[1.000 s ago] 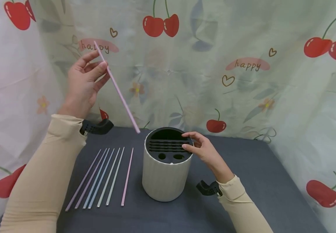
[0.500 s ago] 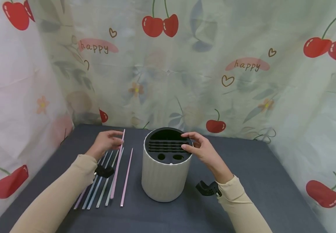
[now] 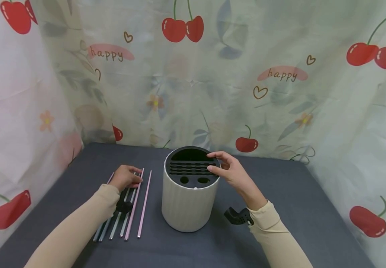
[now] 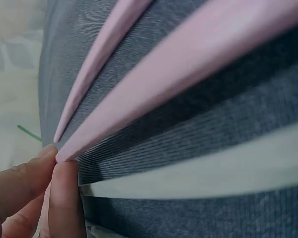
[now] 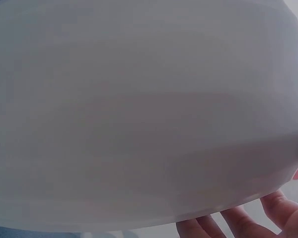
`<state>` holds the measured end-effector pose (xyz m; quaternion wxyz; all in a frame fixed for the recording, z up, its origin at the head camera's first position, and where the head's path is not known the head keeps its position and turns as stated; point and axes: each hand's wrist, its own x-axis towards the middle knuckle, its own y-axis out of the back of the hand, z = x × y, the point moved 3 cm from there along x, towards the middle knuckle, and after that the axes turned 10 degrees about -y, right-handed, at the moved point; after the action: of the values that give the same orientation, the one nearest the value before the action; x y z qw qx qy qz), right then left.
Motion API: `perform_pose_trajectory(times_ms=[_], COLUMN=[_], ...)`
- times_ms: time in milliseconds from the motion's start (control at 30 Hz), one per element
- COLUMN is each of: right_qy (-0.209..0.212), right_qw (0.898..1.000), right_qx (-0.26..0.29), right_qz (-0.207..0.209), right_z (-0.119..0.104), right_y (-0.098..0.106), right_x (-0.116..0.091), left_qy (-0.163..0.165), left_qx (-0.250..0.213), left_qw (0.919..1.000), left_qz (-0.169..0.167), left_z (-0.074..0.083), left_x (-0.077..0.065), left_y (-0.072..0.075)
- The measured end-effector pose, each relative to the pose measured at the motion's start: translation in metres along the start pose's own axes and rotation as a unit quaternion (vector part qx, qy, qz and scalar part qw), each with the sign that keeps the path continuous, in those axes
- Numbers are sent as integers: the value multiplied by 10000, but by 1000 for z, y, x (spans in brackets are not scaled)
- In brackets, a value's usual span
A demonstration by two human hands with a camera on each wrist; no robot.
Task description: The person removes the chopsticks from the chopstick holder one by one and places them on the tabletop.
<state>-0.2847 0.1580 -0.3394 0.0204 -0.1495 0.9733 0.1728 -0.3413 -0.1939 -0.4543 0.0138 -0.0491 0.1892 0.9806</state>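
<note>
Low over the table at left, my left hand pinches the thin far end of a pink chopstick between thumb and fingers. In the left wrist view the pink chopstick lies beside another pink one and a pale green one. The second pink chopstick rests to the right in the head view. My right hand holds the rim of a white ribbed utensil holder, thumb and index finger bent over its black slotted top. The white wall fills the right wrist view.
Left of the pink pair lie pale green chopsticks, blue ones and a purple one, partly covered by my left arm. A dark cloth covers the table. Cherry-printed curtains hang behind and at both sides.
My left hand has brought the pink chopstick down from high at the left to beside the other pink one, its tip now lower than half a second ago. The right hand stays at the holder.
</note>
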Motion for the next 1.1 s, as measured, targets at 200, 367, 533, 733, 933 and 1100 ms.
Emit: perform_pose_trajectory(times_ms=[200,367,533,733,933,1100], right_qy=[8,-1,-18,4,45,33], right_qw=[10000,10000,10000,10000,10000,10000], right_qx=[17,34,49,31,19,-13], right_qz=[-19,-7,-43,-42,-31,-9], right_z=[0,0,-1,-2,-1,-1], right_y=[0,0,0,0,-1,-1], right_x=[-1,-2,-4,-5,-4,-4], left_qy=[133,195,218,239,239,280], left_qx=[168,245,347,403,378,220], left_qw=[9998,9994,9990,9988,9989,9994], left_qz=[45,114,155,170,143,36], left_z=[-6,-6,-4,-3,-4,-5], left_x=[6,9,7,6,7,6], left_y=[-2,-4,-5,-4,-4,-2])
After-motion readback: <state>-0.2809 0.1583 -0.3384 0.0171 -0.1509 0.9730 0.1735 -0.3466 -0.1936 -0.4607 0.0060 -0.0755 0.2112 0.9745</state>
